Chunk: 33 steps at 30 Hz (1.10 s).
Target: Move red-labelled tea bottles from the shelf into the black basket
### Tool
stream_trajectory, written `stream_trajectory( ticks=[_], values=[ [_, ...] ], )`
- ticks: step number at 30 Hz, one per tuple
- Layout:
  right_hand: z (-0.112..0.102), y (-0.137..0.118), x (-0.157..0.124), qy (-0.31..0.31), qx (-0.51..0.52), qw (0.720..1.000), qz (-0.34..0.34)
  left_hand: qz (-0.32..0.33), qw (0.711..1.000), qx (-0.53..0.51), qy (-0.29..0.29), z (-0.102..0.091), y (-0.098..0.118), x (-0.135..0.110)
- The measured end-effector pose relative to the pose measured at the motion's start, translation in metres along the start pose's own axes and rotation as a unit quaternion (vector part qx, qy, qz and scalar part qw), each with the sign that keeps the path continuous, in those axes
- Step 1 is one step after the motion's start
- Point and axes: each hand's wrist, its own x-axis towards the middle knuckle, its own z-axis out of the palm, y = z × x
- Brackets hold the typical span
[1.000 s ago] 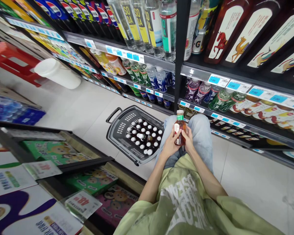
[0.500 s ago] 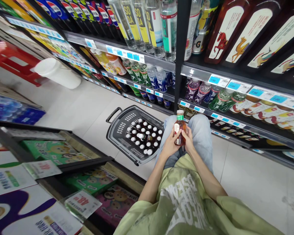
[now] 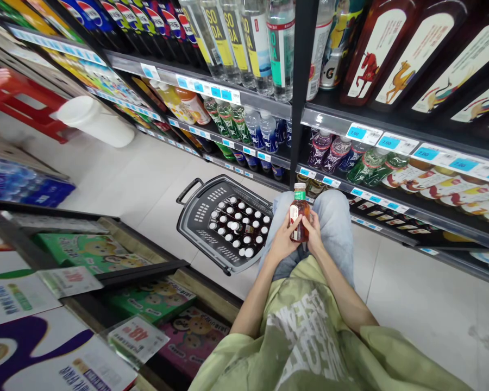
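Observation:
Between my knees I hold a bottle of reddish-brown drink (image 3: 299, 209), upright, with a pale cap, a green neck band and a white label. My left hand (image 3: 284, 239) is closed around its left side, the thumb across the label. From the right, my right hand (image 3: 313, 231) wraps the same bottle, its thumb near the other one. To the left on the floor stands a dark grey shopping basket (image 3: 207, 245), with many white-capped dark bottles (image 3: 239, 227) upright inside. Its handle (image 3: 189, 190) sticks out at the far left.
Drink shelves (image 3: 264, 100) run along the front and right, with price tags on their edges. A display stand of boxed goods (image 3: 155, 301) is at the lower left. Farther off are a white bucket (image 3: 95, 122), a red stool (image 3: 22, 100) and packs of bottled water (image 3: 24, 182).

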Motion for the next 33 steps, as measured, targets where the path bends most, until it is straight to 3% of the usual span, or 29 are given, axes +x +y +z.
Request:
stream_trajectory(
  ticks=[9, 13, 25, 33],
  values=[
    [0.001, -0.002, -0.002, -0.001, -0.003, 1.000, -0.007, 0.010, 1.000, -0.003, 0.011, 0.002, -0.001, -0.001],
    [0.002, -0.005, -0.005, -0.028, -0.017, 0.999, -0.023, 0.003, 1.000, 0.005, 0.019, 0.002, 0.001, -0.001],
    [0.005, -0.022, -0.006, -0.142, -0.048, 0.987, -0.057, 0.055, 0.983, 0.107, 0.138, 0.010, -0.008, -0.011],
    [0.001, -0.016, -0.002, -0.077, -0.073, 0.993, -0.058, 0.101, 0.979, 0.138, 0.112, 0.010, -0.014, -0.013]
  ],
)
